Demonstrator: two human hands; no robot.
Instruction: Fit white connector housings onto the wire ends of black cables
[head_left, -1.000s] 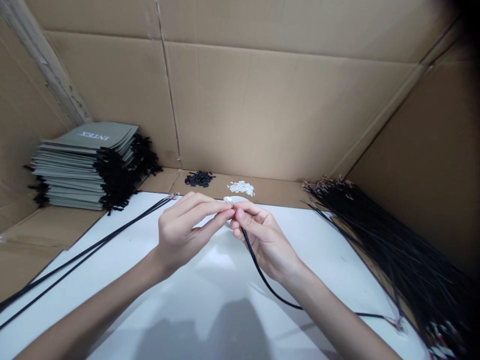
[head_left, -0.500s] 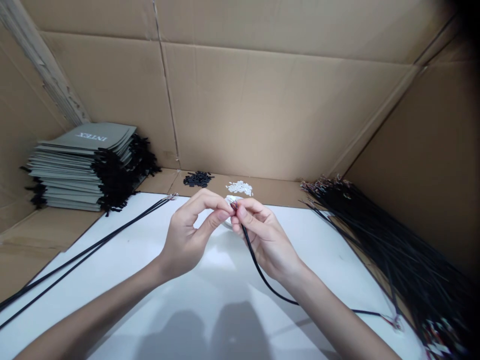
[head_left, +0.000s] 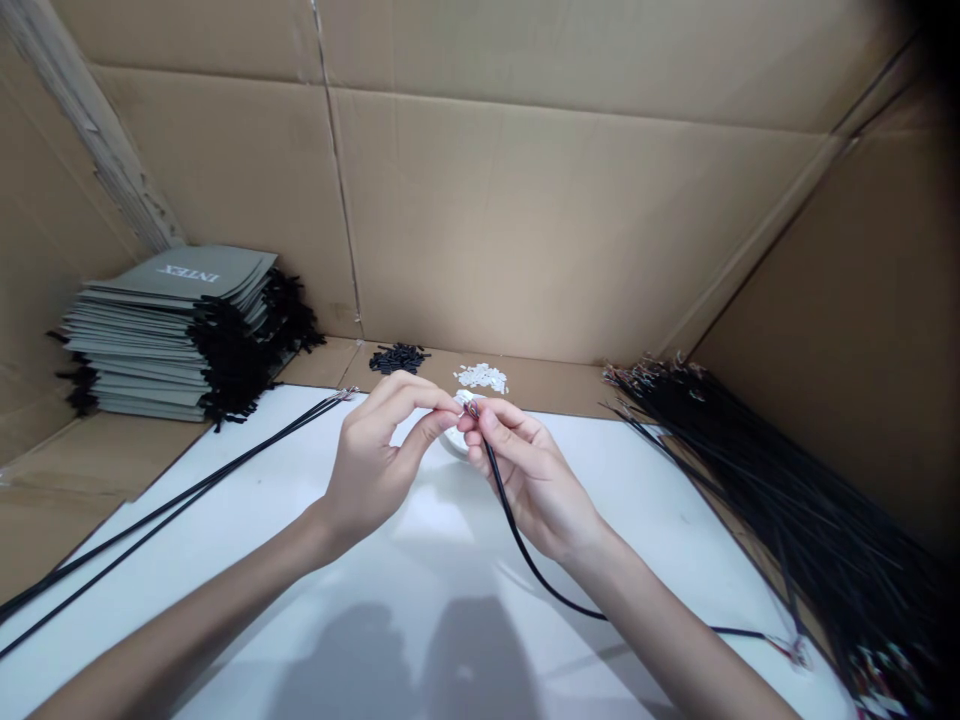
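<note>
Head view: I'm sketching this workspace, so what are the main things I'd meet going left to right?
Gray INTEX stack → left hand → right hand → heap of black cables.

White lettering (head_left: 188, 273) reads "INTEX", running right to left, on the flat grey top sheet (head_left: 225, 262) of a tall stack (head_left: 139, 365).

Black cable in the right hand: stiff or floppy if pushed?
Probably springy, not limp: the black cable leaves the right hand in a smooth, unkinked curve. Being slender, it may bow under a push. The fine end wires likely bend more easily.
</note>
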